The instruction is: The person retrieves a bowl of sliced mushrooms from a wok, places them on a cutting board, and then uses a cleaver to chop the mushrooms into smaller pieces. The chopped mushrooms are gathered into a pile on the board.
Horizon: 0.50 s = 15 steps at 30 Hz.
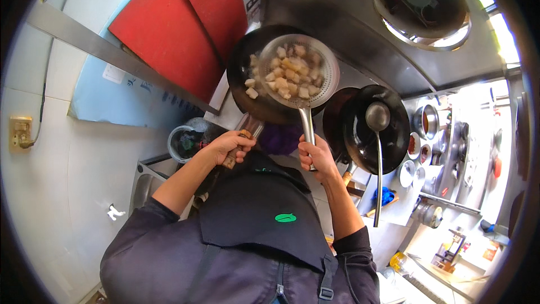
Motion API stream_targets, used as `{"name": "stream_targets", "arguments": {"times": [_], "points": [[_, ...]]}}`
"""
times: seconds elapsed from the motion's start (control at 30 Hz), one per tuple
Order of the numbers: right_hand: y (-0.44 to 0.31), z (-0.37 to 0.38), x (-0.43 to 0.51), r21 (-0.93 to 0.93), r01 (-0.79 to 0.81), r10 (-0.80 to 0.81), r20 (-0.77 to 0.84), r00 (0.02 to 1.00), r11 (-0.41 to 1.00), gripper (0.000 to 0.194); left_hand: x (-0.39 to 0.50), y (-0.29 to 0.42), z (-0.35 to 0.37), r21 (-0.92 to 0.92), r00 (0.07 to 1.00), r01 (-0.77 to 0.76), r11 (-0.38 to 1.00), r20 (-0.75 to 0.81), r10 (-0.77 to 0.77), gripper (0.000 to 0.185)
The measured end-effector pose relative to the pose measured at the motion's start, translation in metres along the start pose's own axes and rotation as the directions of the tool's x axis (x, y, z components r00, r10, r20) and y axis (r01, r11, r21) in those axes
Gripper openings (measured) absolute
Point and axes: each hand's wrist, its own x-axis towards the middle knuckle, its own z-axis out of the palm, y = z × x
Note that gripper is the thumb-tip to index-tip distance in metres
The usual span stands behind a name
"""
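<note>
My left hand (pixel 234 147) is closed round the wrapped handle of a dark wok (pixel 238 97). In my right hand (pixel 315 157) is the metal handle of a perforated strainer ladle (pixel 333 80), held over the wok. Pale food cubes (pixel 291 71) fill the ladle, and a few more lie in the wok to its left. Steam blurs part of the food. What the cubes are, I cannot tell for sure.
A second black wok (pixel 354 135) with a long-handled steel ladle (pixel 377 117) is at the right. Bowls (pixel 406 173) stand beyond it. A water-filled container (pixel 181 143) is at the left, near red boards (pixel 168 33) and a sink (pixel 147 190).
</note>
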Motion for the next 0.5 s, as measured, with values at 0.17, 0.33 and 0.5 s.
{"name": "stream_targets", "arguments": {"times": [0.17,0.33,0.5], "points": [[0.007,-0.011,-0.013,0.112,0.014,-0.02,0.059,0.998,0.994,0.016,-0.006,-0.011,0.014,0.227,0.988,-0.117,0.967,-0.077,0.137,0.019],[0.001,-0.032,-0.047,0.178,0.038,-0.044,0.032,0.999,0.983,0.02,-0.018,-0.042,0.025,0.192,0.975,-0.2,0.961,-0.061,0.215,0.02],[-0.006,-0.065,-0.085,0.241,0.208,-0.195,-0.077,0.978,0.948,0.022,-0.02,-0.033,0.053,0.187,0.971,-0.227,0.956,-0.034,0.237,0.022]]}}
